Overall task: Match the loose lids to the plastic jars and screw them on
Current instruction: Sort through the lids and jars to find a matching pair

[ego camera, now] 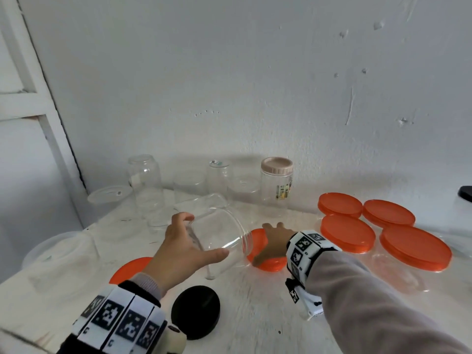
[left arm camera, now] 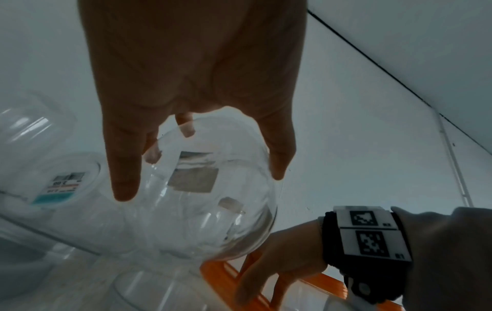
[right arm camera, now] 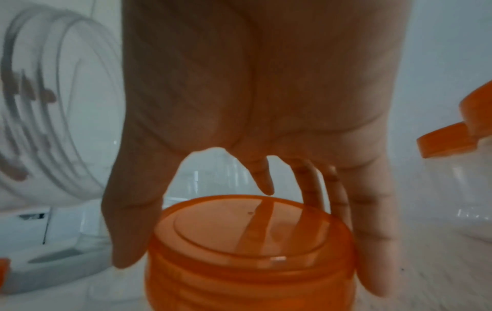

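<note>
My left hand (ego camera: 201,235) grips a wide clear plastic jar (ego camera: 224,233), thumb on the near side and fingers on the far side. The jar is tilted above the table with its threaded mouth pointing right. Just past that mouth, my right hand (ego camera: 270,241) grips an orange lid (ego camera: 270,264) from above, low over the table. The left wrist view shows the left hand (left arm camera: 197,168) spread over the jar's base (left arm camera: 213,210). In the right wrist view, the right hand (right arm camera: 247,231) has thumb and fingers round the orange lid (right arm camera: 247,242), with the jar mouth (right arm camera: 53,126) at left.
Several clear jars with orange lids (ego camera: 388,215) stand at the right. A beige-lidded jar (ego camera: 277,185) and upturned clear jars (ego camera: 145,180) line the wall. A black lid (ego camera: 195,311) and another orange lid (ego camera: 130,269) lie near my left wrist. Clear tubs (ego camera: 61,249) sit at left.
</note>
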A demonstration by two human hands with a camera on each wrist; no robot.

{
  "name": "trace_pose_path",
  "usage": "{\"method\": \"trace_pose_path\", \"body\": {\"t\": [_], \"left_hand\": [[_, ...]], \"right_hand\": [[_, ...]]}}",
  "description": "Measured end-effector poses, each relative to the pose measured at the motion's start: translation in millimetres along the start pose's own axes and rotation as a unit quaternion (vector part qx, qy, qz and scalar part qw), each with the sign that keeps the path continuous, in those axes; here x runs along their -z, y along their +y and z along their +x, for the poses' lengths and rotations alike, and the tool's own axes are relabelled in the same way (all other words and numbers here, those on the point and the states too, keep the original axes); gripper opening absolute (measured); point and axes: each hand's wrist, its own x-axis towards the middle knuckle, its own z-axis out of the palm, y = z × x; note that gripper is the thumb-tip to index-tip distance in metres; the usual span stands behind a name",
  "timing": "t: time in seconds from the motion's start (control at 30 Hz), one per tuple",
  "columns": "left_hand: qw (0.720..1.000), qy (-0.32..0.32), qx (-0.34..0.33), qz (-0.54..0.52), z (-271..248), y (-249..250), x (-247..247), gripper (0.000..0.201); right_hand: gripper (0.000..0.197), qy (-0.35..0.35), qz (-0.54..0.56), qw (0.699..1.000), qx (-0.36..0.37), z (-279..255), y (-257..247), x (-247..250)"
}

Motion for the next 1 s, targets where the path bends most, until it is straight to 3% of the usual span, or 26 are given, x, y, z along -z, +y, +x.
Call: {"method": "trace_pose_path", "body": {"t": [0.2,0.47,0.57,0.67,1.0], "left_hand": [[0.997,-0.067,-0.011,0.036,-10.4,7.8,-15.3,0.109],[0.987,-0.133,-0.067,0.062,-22.6,19.3,-56.1,0.103],[0.983,-0.158,-0.071,0.063,-27.4,23.4,-73.1,0.098],[0.978,-0.175,-0.075,0.079,-31.6,28.8,-87.2,0.079],[0.950,-0.268,-0.109,0.117,-40.8,31.7,-104.0,0.078]], "right_hand": [[0.115,0.054,0.138,0.989,-0.006,-24.4,32.7,26.7],[0.108,0.131,0.304,0.944,-0.015,-79.3,73.3,42.6],[0.105,0.139,0.285,0.948,-0.016,-98.6,80.6,43.1],[0.101,0.133,0.249,0.959,-0.019,-114.2,86.3,42.1],[0.100,0.074,0.151,0.986,0.008,-152.0,97.0,40.6]]}}
